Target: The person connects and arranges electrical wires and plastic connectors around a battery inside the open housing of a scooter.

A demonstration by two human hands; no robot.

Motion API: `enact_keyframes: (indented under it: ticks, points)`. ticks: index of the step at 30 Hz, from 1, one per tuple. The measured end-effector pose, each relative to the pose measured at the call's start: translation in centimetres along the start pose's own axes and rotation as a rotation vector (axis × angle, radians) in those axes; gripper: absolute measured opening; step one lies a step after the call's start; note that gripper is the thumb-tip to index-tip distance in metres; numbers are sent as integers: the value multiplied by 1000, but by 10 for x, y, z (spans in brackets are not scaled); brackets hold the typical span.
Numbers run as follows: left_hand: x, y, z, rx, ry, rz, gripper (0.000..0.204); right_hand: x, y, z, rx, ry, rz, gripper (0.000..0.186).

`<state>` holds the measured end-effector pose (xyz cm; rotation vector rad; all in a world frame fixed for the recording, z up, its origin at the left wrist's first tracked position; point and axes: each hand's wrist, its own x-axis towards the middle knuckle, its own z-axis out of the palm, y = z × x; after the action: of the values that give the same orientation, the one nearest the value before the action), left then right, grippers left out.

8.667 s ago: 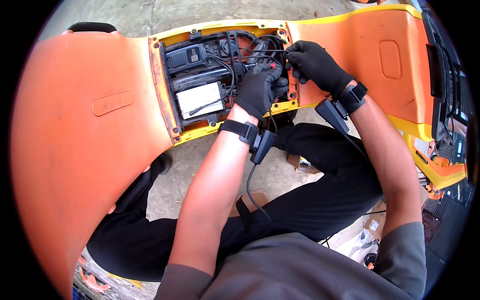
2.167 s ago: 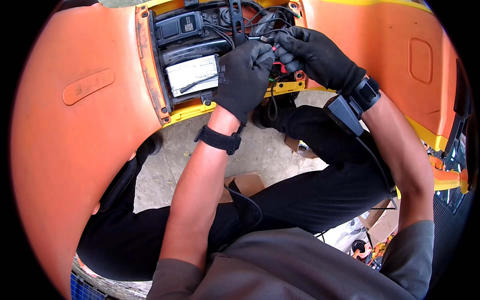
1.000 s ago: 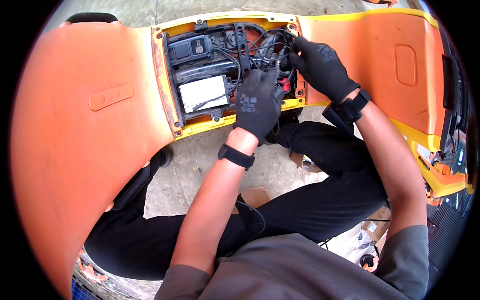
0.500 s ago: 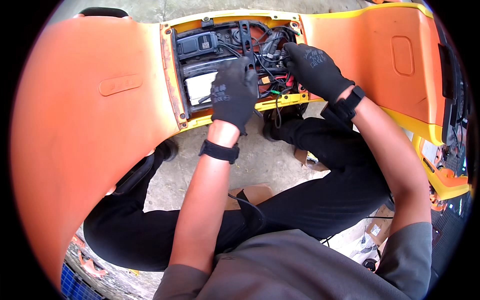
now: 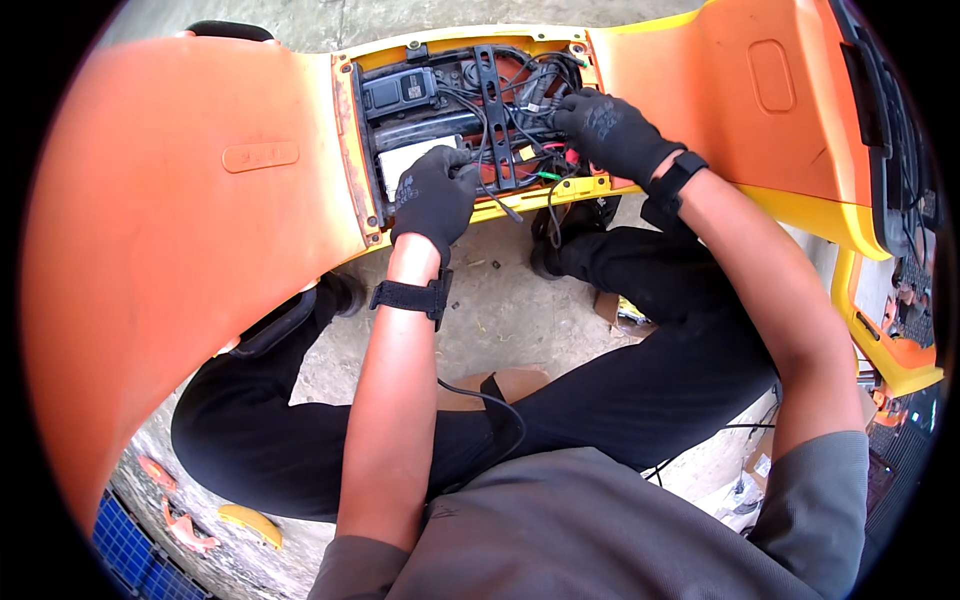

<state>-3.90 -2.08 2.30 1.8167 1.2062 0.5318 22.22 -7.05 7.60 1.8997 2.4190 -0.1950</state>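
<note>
Left hand (image 5: 435, 195) over white-topped box (image 5: 404, 162), right hand (image 5: 610, 133) at black cables (image 5: 540, 95), both within open bay (image 5: 480, 36) | fingers: bent, cannot tell if clamped (contact hidden) | box: probably stiff, best taken by side edges; cables: likely flexible, best held at plugs

Open bay (image 5: 595, 186) of orange-and-yellow vehicle body (image 5: 200, 240), twelve o'clock: white-topped box (image 5: 412, 158) and black module (image 5: 400, 91) toward eleven, dark cables (image 5: 535, 92) bunched toward one. Below, grey concrete floor (image 5: 480, 335): brown cardboard (image 5: 526, 381) at six, small carton (image 5: 606, 307) at three, curved yellow piece (image 5: 250, 525) and orange piece (image 5: 185, 528) between seven and eight.
</note>
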Motion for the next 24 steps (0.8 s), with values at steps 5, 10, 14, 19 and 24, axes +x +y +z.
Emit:
enact_keyframes:
  ticks: [5,10,14,19,24]
  points:
    - [-1,-27,-13,-74,21,-60,18,-13,-4,-39,213,-29,16,25]
    - [-3,-15,-22,41,101,59,23,-28,-22,-64,490,-383,245,15]
    - [4,7,-5,194,96,145,25,-33,-22,-38,406,-287,71,12]
    - [14,14,17,321,68,183,18,-32,-28,-36,387,-246,49,11]
    - [17,2,6,156,142,165,15,-25,-23,-39,429,-270,19,15]
